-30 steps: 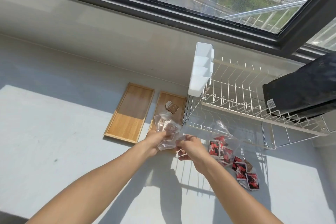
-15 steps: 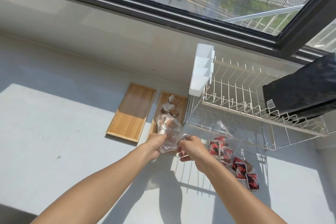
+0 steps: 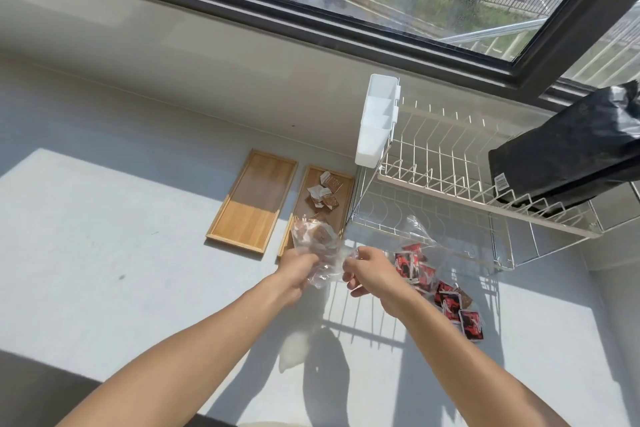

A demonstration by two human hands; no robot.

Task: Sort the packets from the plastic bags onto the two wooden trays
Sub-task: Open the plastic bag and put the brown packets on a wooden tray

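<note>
Two wooden trays lie side by side on the grey counter. The left tray is bare. The right tray holds several brown packets at its far end. Both my hands grip a clear plastic bag with brown packets inside, held over the right tray's near end: my left hand holds its left side, my right hand its right side. A second clear bag lies to the right with red-and-black packets spilling from it.
A white wire dish rack stands right of the trays, with a white cutlery holder on its left end and a black bag on top. A window runs along the back wall.
More brown packets now lie on the right tray than a second ago. The bag in my hands has shifted slightly over the tray's near end.
</note>
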